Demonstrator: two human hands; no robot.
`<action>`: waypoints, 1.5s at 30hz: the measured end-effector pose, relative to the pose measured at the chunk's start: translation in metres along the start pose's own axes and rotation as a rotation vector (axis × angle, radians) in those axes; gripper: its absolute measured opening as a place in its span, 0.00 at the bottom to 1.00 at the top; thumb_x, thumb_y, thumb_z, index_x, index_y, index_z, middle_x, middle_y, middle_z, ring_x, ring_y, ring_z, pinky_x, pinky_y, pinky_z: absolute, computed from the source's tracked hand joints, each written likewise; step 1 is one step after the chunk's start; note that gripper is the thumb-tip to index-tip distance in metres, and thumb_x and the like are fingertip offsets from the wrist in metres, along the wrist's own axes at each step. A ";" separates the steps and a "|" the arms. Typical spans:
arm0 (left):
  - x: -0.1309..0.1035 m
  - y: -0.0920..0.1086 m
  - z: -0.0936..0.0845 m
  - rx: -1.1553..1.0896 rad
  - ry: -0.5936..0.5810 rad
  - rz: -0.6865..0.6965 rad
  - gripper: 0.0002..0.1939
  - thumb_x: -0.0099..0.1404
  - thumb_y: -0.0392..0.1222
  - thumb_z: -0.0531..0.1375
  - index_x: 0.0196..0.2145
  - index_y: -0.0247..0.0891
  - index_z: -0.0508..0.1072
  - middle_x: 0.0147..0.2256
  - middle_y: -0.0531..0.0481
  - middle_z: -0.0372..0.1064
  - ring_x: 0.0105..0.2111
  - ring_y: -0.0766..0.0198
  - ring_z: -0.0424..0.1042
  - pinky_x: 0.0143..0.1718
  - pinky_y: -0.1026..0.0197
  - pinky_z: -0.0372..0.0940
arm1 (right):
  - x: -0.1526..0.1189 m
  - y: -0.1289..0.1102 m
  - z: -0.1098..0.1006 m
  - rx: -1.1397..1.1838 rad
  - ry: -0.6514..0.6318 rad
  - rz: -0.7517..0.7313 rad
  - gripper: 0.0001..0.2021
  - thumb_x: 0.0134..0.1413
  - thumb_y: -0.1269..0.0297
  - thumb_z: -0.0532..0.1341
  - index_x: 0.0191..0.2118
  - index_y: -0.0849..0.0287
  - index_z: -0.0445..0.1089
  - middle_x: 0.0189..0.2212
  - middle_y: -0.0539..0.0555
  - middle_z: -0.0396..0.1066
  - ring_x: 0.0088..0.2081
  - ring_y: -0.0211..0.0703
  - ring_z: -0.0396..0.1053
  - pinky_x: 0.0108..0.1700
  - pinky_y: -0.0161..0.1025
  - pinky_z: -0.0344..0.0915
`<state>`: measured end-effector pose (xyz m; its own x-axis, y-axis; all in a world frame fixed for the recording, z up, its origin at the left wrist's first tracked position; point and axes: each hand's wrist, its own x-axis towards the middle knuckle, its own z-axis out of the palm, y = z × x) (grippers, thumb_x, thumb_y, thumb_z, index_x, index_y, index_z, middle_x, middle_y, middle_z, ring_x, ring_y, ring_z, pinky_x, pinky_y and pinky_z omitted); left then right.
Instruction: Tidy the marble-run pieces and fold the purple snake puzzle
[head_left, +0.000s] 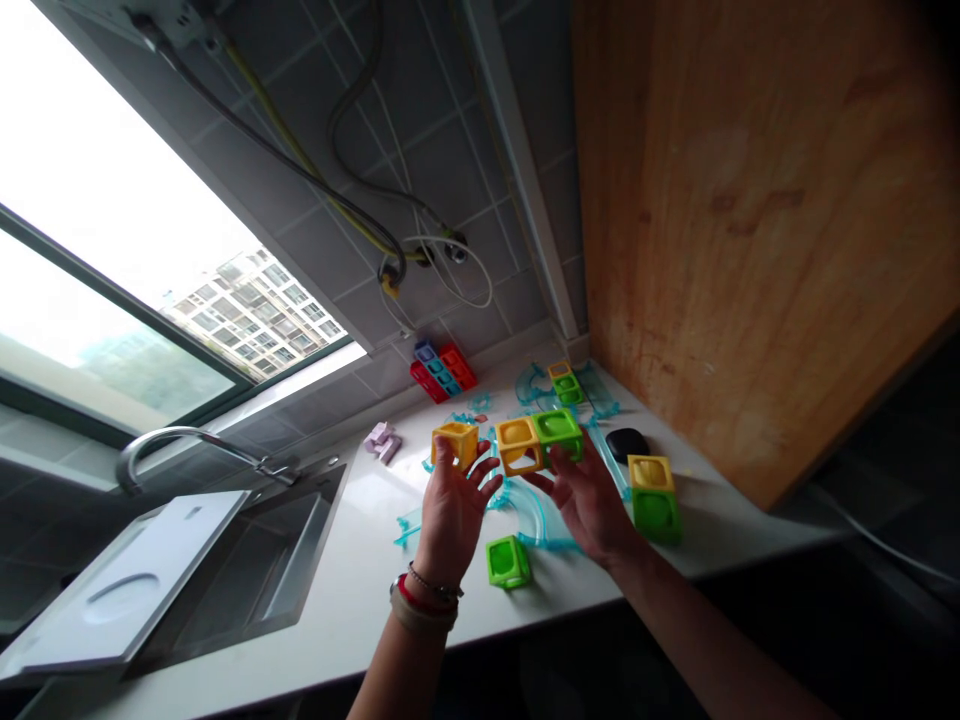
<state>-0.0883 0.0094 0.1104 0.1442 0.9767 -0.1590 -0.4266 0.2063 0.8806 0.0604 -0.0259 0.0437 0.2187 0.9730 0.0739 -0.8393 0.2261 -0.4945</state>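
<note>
Joining, we judge, is the step in hand: our left hand (454, 505) has a hollow-faced yellow plastic cube (459, 442) pinched by the thumb, its other fingers loosely spread, while our right hand (589, 510) has its fingers curled about the green end of a yellow-and-green plastic pair (535, 440). Both are held up over the bench (352, 560), close but apart. The next move seems to call for squaring the facing sides before pressing.

Counting all, we find four yellow cubes and four green. Besides those we hold, a single green plastic cube (508, 562) sits by the bench's near edge, one yellow-and-green stack (652, 495) stands toward the right end, and another small yellow-and-green set (564, 382) near the back right corner. We see one black rounded object (627, 445) and one cluster of red and blue plastic pieces (444, 372) along the back edge. The translucent turquoise track pieces (534, 515) overlap too much to count.
</note>
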 end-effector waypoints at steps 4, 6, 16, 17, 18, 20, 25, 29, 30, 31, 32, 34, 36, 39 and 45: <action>-0.021 0.008 0.003 0.024 -0.024 0.073 0.25 0.67 0.60 0.65 0.53 0.42 0.74 0.49 0.44 0.76 0.40 0.59 0.79 0.35 0.61 0.75 | -0.007 -0.011 0.008 -0.108 -0.054 -0.066 0.23 0.50 0.63 0.76 0.48 0.48 0.68 0.44 0.47 0.78 0.44 0.44 0.78 0.48 0.43 0.76; -0.032 0.011 0.003 0.049 -0.017 0.104 0.24 0.67 0.58 0.66 0.54 0.42 0.75 0.51 0.43 0.76 0.40 0.58 0.79 0.36 0.60 0.76 | -0.009 -0.016 0.011 -0.149 -0.059 -0.102 0.24 0.49 0.64 0.77 0.49 0.48 0.68 0.44 0.47 0.79 0.43 0.43 0.79 0.48 0.41 0.76; -0.062 0.012 0.009 -0.078 0.069 0.001 0.25 0.68 0.65 0.60 0.53 0.48 0.76 0.48 0.45 0.80 0.42 0.53 0.82 0.37 0.54 0.79 | -0.029 -0.037 0.032 -0.259 -0.211 -0.233 0.22 0.55 0.65 0.74 0.53 0.44 0.70 0.59 0.53 0.74 0.60 0.52 0.72 0.60 0.53 0.72; -0.062 0.012 0.011 -0.088 0.072 0.001 0.26 0.68 0.65 0.60 0.55 0.47 0.75 0.49 0.44 0.80 0.43 0.52 0.82 0.38 0.54 0.79 | -0.031 -0.037 0.032 -0.261 -0.217 -0.226 0.23 0.54 0.64 0.75 0.53 0.44 0.70 0.60 0.54 0.73 0.60 0.52 0.73 0.60 0.54 0.72; -0.062 0.011 0.013 -0.097 0.072 0.010 0.27 0.69 0.65 0.60 0.56 0.46 0.74 0.49 0.43 0.80 0.44 0.51 0.82 0.40 0.53 0.79 | -0.033 -0.037 0.033 -0.266 -0.222 -0.220 0.23 0.54 0.64 0.75 0.53 0.45 0.70 0.61 0.54 0.72 0.59 0.53 0.73 0.60 0.54 0.72; -0.062 0.010 0.017 -0.113 0.066 0.039 0.27 0.70 0.63 0.60 0.59 0.46 0.72 0.51 0.42 0.79 0.47 0.50 0.81 0.43 0.51 0.79 | -0.035 -0.035 0.033 -0.280 -0.229 -0.212 0.23 0.54 0.62 0.75 0.53 0.45 0.70 0.61 0.55 0.72 0.60 0.54 0.73 0.60 0.56 0.72; -0.066 0.006 0.023 -0.111 0.041 0.060 0.26 0.70 0.61 0.60 0.59 0.45 0.72 0.53 0.43 0.78 0.50 0.51 0.80 0.45 0.53 0.78 | -0.037 -0.028 0.032 -0.301 -0.256 -0.235 0.20 0.59 0.60 0.72 0.54 0.46 0.68 0.60 0.57 0.73 0.62 0.54 0.71 0.62 0.58 0.69; -0.068 0.004 0.025 -0.086 0.067 0.086 0.26 0.70 0.61 0.60 0.57 0.43 0.74 0.51 0.43 0.79 0.51 0.51 0.79 0.44 0.56 0.77 | -0.038 -0.023 0.030 -0.326 -0.254 -0.262 0.21 0.58 0.62 0.73 0.54 0.45 0.68 0.61 0.57 0.73 0.63 0.54 0.69 0.63 0.58 0.68; -0.068 0.004 0.026 -0.079 0.068 0.093 0.26 0.70 0.61 0.61 0.57 0.43 0.74 0.50 0.43 0.80 0.51 0.51 0.79 0.44 0.56 0.77 | -0.038 -0.022 0.030 -0.327 -0.250 -0.264 0.22 0.56 0.63 0.74 0.54 0.45 0.68 0.61 0.56 0.72 0.63 0.55 0.69 0.62 0.57 0.69; -0.068 0.004 0.027 -0.075 0.067 0.101 0.26 0.70 0.61 0.61 0.57 0.43 0.75 0.50 0.43 0.80 0.50 0.51 0.79 0.43 0.57 0.77 | -0.038 -0.022 0.029 -0.325 -0.246 -0.262 0.23 0.55 0.63 0.74 0.54 0.45 0.69 0.61 0.57 0.72 0.63 0.55 0.69 0.61 0.57 0.70; -0.068 0.004 0.028 -0.072 0.064 0.112 0.26 0.70 0.61 0.61 0.57 0.43 0.75 0.50 0.43 0.80 0.50 0.52 0.80 0.44 0.57 0.77 | -0.038 -0.021 0.029 -0.320 -0.244 -0.258 0.24 0.54 0.63 0.75 0.54 0.45 0.69 0.61 0.57 0.72 0.62 0.55 0.70 0.60 0.56 0.71; -0.069 0.005 0.030 -0.066 0.058 0.140 0.26 0.70 0.61 0.62 0.58 0.44 0.74 0.50 0.44 0.79 0.50 0.52 0.79 0.45 0.57 0.76 | -0.038 -0.020 0.030 -0.302 -0.243 -0.244 0.24 0.53 0.63 0.76 0.53 0.45 0.69 0.61 0.57 0.72 0.61 0.55 0.71 0.58 0.55 0.73; -0.069 0.005 0.030 -0.070 0.055 0.169 0.25 0.70 0.59 0.62 0.58 0.45 0.74 0.52 0.45 0.79 0.51 0.52 0.79 0.47 0.57 0.76 | -0.038 -0.018 0.031 -0.278 -0.236 -0.234 0.24 0.53 0.62 0.76 0.52 0.45 0.69 0.61 0.56 0.72 0.61 0.55 0.71 0.57 0.54 0.74; -0.067 0.005 0.030 -0.083 0.057 0.193 0.23 0.70 0.57 0.63 0.58 0.45 0.74 0.53 0.45 0.78 0.52 0.53 0.78 0.46 0.58 0.76 | -0.038 -0.015 0.033 -0.261 -0.229 -0.237 0.23 0.53 0.63 0.76 0.52 0.46 0.69 0.61 0.56 0.71 0.62 0.54 0.70 0.57 0.53 0.74; -0.065 0.006 0.034 -0.129 0.095 0.199 0.21 0.71 0.55 0.63 0.55 0.40 0.75 0.50 0.43 0.79 0.47 0.56 0.80 0.46 0.59 0.76 | -0.040 -0.010 0.033 -0.273 -0.251 -0.232 0.22 0.55 0.65 0.75 0.52 0.45 0.69 0.62 0.55 0.71 0.62 0.53 0.69 0.61 0.53 0.72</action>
<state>-0.0699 -0.0554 0.1408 -0.0355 0.9988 -0.0351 -0.5497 0.0098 0.8353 0.0437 -0.0659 0.0743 0.2300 0.8866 0.4014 -0.6121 0.4524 -0.6486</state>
